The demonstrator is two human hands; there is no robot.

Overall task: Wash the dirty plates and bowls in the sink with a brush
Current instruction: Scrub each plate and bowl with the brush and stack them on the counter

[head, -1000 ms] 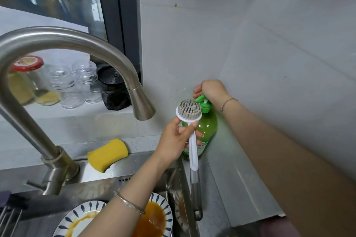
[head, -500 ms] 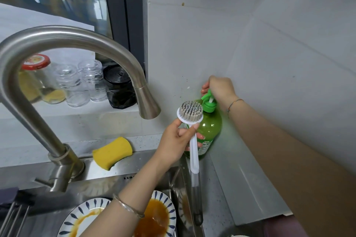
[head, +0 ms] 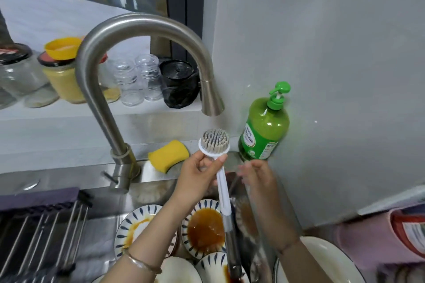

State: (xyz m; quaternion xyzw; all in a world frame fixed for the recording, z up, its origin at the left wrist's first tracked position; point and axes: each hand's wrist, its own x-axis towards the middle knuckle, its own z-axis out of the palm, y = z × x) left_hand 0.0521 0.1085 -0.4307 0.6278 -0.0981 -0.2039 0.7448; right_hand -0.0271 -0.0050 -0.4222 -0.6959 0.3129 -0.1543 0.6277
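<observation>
Left hand [head: 197,179] grasps the brush [head: 225,200] right at the neck under the head, thumb and fingers [head: 222,158] pinched round the white stem. Bristles point up, at the far end. The brush's long axis runs far to near, with the handle tail hanging down over the sink [head: 110,204].

Right hand [head: 257,176] is just right of the stem and not touching it. It's motion-blurred, but the fingers look released and hold nothing.

Dirty plates sit in the sink below and nearer than both hands: the sauce plate [head: 208,202] directly under the handle, a second smeared plate [head: 147,209] to its left.

Soap bottle [head: 264,133] stands far right on the tabletop by the wall, apart from both hands. Sponge [head: 169,155] lies behind the left hand, and the faucet [head: 138,27] spout is above the brush head, with no water visible.

Likely next: bristles must flip down toward the plates. The right hand is nearer the free handle, so it could take it.
</observation>
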